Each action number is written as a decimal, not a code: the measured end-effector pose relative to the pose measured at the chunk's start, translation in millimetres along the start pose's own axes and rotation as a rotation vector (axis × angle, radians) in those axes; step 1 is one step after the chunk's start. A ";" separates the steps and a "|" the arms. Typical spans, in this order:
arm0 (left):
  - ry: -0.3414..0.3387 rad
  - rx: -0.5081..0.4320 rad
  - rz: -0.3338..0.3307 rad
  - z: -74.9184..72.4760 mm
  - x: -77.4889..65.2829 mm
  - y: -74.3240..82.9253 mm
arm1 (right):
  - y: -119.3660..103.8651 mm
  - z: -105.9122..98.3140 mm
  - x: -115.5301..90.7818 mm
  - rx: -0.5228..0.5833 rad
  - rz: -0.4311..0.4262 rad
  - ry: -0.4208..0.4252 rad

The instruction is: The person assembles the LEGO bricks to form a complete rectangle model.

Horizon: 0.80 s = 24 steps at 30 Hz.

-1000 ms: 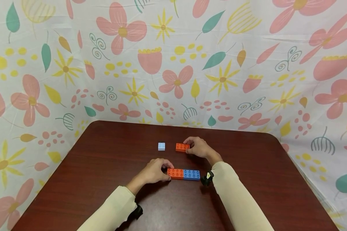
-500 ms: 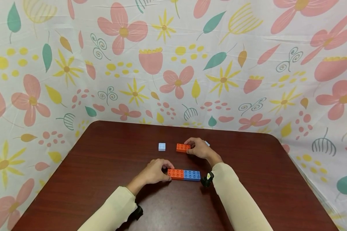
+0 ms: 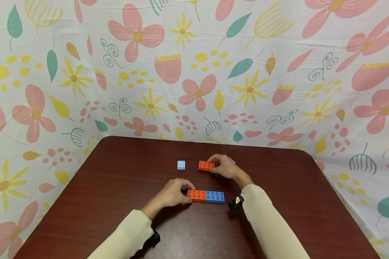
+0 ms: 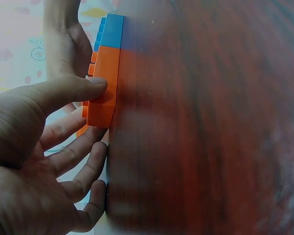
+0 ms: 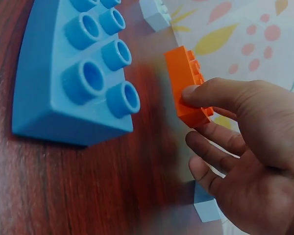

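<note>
My left hand [image 3: 172,191] pinches an orange toy brick [image 3: 196,195] between thumb and fingers at its left end. Flush against that brick's right end is a blue brick [image 3: 215,196], both lying flat with studs up. In the left wrist view the thumb lies on the orange brick's near side [image 4: 104,68]. Farther back, my right hand [image 3: 226,167] grips a second orange brick [image 3: 206,166] by its right end. The right wrist view shows the thumb on this orange brick [image 5: 179,81], with the blue brick [image 5: 34,83] looming close to the camera.
A small pale blue brick [image 3: 181,165] stands left of the second orange brick. Another pale blue brick [image 3: 232,160] is mostly hidden behind my right hand; it shows below the fingers in the right wrist view. The brown table [image 3: 116,169] meets a flowered cloth backdrop [image 3: 194,72].
My right hand and the orange brick in it have shifted slightly to the right. The pale blue brick behind that hand has come partly into view. My left hand stays in place.
</note>
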<state>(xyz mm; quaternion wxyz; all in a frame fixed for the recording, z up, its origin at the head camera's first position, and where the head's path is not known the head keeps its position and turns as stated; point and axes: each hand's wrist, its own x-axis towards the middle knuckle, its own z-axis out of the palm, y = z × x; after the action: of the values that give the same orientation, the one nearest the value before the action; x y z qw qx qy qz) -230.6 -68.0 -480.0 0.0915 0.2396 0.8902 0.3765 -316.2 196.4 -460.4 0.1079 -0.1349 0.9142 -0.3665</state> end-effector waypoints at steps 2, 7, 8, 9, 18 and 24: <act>0.000 -0.003 0.003 0.1 -0.3 -0.1 | -0.9 -1.7 -2.8 -0.008 -0.013 0.000; 0.002 -0.010 0.007 0.0 -1.0 0.6 | -2.5 -5.3 -11.4 -0.016 -0.055 0.004; 0.001 -0.010 0.008 0.0 -1.0 0.7 | -3.2 -6.1 -13.9 -0.017 -0.062 0.006; 0.002 -0.009 0.008 -0.1 -1.1 1.0 | -4.2 -6.8 -16.6 -0.019 -0.071 0.008; 0.006 -0.006 0.012 -0.9 -1.7 2.5 | -12.8 -9.2 -43.2 -0.027 -0.169 0.004; 0.004 -0.003 0.011 0.0 -1.7 2.0 | -17.7 -7.0 -66.1 -0.019 -0.195 -0.019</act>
<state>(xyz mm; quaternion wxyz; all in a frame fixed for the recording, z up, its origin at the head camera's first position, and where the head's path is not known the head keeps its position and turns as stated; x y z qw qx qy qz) -228.5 -67.6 -478.6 0.0879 0.2436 0.8884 0.3790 -253.1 210.1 -436.6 0.0792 -0.2278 0.8992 -0.3651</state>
